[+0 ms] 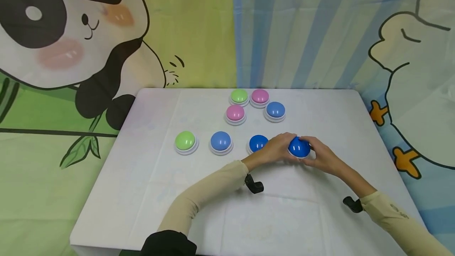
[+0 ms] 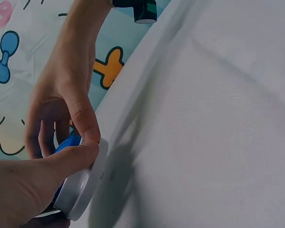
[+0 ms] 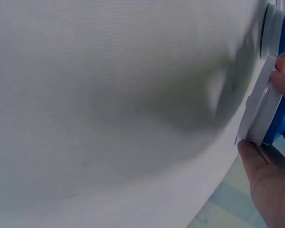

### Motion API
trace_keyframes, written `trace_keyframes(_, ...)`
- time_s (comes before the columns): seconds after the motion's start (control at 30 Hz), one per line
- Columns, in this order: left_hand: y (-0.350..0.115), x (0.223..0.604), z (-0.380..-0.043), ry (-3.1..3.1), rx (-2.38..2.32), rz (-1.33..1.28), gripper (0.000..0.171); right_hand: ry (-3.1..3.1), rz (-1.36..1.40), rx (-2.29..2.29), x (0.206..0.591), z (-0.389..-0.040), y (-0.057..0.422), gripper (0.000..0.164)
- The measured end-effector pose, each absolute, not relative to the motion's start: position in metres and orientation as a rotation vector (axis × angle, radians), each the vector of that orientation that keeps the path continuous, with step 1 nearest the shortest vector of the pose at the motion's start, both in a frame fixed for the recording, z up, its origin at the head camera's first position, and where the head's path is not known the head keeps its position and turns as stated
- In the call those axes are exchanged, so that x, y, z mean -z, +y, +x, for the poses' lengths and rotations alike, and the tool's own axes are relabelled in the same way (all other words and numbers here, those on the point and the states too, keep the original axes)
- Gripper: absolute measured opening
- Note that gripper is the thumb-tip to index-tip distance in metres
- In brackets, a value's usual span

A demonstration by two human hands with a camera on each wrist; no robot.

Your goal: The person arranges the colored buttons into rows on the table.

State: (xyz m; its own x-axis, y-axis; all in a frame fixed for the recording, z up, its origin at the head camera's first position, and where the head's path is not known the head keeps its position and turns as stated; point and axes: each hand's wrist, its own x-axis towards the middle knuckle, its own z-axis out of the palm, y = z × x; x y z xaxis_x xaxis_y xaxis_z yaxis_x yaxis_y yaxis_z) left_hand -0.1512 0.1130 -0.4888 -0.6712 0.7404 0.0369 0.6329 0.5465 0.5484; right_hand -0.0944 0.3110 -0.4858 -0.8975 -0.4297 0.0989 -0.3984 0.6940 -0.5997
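Note:
Between both hands is a blue domed push button with a round white base. My left hand grips its left side, and my right hand holds the opposite side. In the left wrist view, the two thumbs meet at the rim of the base, which is tilted on edge toward the camera. The right wrist view shows the base close over the white cloth, with right-hand fingers at its lower end. Just left of the hands sits another dark blue button, partly hidden by the left hand.
A light blue button and a green button continue the row leftward on the white table. Behind stand another green button, two pink buttons and another blue button. Printed cloth hangs behind the table.

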Motion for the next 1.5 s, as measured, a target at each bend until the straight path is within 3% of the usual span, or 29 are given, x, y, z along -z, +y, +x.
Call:
trace_keyframes(0.4,0.124,0.507,-0.14,2.625,-0.733,1.157,0.078,2.835,-0.686,0.926,0.506,-0.09,0.319,0.077)
trace_keyframes(0.87,0.126,0.512,-0.142,2.647,-0.691,1.172,0.082,2.896,-0.752,0.828,0.502,-0.092,0.314,0.078)
trace_keyframes(1.17,0.116,0.506,-0.141,2.729,-0.655,1.175,0.092,2.978,-0.761,0.54,0.473,-0.099,0.299,0.097)
trace_keyframes(1.3,0.09,0.489,-0.148,2.763,-0.73,1.157,0.083,3.08,-0.793,0.457,0.457,-0.113,0.277,0.098)
trace_keyframes(1.5,0.031,0.47,-0.181,2.812,-0.896,1.007,0.061,3.043,-0.779,0.509,0.445,-0.155,0.221,0.08)
